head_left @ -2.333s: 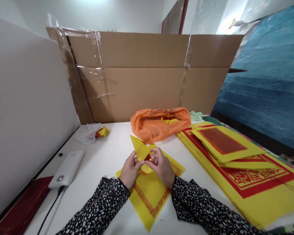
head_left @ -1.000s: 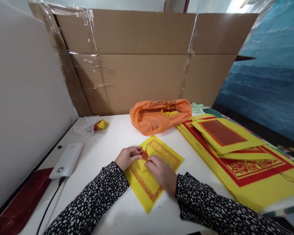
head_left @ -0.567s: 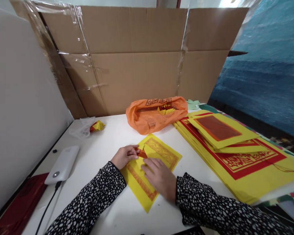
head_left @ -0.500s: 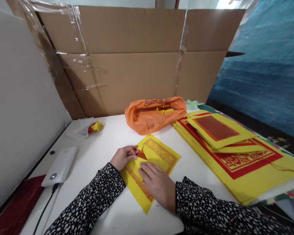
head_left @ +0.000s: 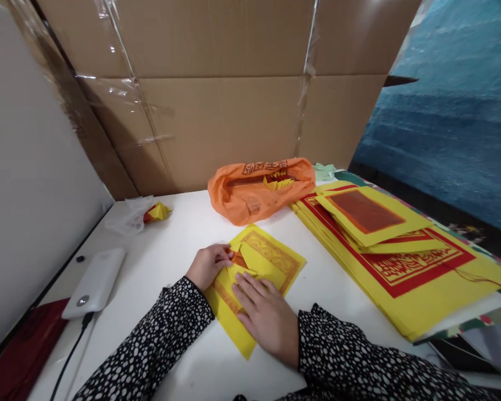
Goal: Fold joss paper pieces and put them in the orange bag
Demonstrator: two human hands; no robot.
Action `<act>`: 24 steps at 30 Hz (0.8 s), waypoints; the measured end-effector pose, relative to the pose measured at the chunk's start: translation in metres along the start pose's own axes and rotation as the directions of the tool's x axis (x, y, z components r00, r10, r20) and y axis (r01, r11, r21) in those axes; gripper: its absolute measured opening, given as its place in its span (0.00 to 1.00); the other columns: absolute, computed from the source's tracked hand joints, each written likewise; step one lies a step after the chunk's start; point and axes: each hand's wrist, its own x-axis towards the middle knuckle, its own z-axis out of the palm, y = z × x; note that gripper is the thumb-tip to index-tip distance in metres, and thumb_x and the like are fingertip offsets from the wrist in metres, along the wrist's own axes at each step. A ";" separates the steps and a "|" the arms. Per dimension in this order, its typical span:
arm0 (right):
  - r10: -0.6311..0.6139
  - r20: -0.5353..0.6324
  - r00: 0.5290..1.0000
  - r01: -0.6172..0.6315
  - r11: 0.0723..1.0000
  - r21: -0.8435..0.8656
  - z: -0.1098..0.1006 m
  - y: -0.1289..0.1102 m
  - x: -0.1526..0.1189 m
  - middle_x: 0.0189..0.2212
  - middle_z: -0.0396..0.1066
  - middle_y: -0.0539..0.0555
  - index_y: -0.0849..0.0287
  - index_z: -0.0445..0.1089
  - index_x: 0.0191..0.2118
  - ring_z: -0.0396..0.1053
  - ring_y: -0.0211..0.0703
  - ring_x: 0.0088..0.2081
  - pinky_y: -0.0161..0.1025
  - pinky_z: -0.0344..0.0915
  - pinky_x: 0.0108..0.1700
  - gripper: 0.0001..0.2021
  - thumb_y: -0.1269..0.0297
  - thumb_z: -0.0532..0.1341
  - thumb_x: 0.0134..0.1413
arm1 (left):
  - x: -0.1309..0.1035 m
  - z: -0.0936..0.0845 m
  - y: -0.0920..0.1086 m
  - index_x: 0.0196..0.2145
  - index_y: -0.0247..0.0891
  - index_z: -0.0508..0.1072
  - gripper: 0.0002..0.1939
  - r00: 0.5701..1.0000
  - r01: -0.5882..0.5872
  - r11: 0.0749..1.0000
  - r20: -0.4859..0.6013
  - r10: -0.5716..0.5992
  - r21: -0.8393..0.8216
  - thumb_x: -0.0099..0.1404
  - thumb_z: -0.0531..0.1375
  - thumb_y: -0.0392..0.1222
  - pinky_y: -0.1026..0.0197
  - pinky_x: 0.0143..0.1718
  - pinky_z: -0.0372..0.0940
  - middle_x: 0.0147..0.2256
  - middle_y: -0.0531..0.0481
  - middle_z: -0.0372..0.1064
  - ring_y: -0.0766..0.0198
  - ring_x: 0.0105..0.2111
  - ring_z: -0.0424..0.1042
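Observation:
A yellow sheet of paper with orange printed bands lies at a slant on the white table, its upper part partly folded over. My left hand pinches a folded edge at its left side, thumb and fingertips together. Between the folds a small orange-red patch shows. Flat on the lower right of the paper rests my right hand, fingers stretched out and fingertips on a narrow folded flap. The paper beneath that palm is hidden.
An orange plastic bag holding folded yellow-red paper stands behind. Stacked yellow and red printed sheets lie on the right. At left are a clear bag, a folded paper piece and a white power bank with a cable. Cardboard walls the back.
The view has tipped slightly downward. My right hand has shifted a little on the paper, its thumb now apart, and a narrow flap shows at its fingertips. My left hand keeps its pinch.

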 end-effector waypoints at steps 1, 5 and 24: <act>0.012 -0.003 1.000 -0.012 1.000 0.004 0.000 -0.001 0.000 0.66 0.53 0.57 0.56 0.56 0.64 0.51 0.49 0.65 0.51 0.55 0.60 0.24 0.55 0.51 0.67 | 0.000 0.001 0.000 0.22 0.36 0.71 0.10 1.000 -0.005 1.000 -0.008 0.005 0.007 0.50 0.68 0.44 0.49 0.51 0.68 0.50 0.39 0.71 0.52 0.42 0.76; 0.046 -0.031 0.998 -0.045 0.999 0.015 -0.003 -0.003 0.001 0.64 0.56 0.61 0.54 0.61 0.62 0.56 0.56 0.62 0.57 0.57 0.57 0.24 0.58 0.58 0.62 | -0.002 0.002 0.001 0.21 0.37 0.72 0.08 1.000 -0.024 1.000 -0.014 0.025 0.018 0.51 0.67 0.41 0.51 0.52 0.67 0.49 0.41 0.72 0.54 0.43 0.75; -0.018 0.097 0.995 0.001 0.985 0.171 -0.012 0.014 -0.002 0.68 0.47 0.62 0.55 0.48 0.68 0.49 0.59 0.66 0.58 0.52 0.63 0.39 0.49 0.62 0.56 | -0.001 0.001 0.015 0.38 0.41 0.78 0.22 0.983 -0.092 0.955 -0.126 0.132 0.280 0.43 0.69 0.31 0.56 0.42 0.64 0.34 0.51 0.74 0.57 0.34 0.70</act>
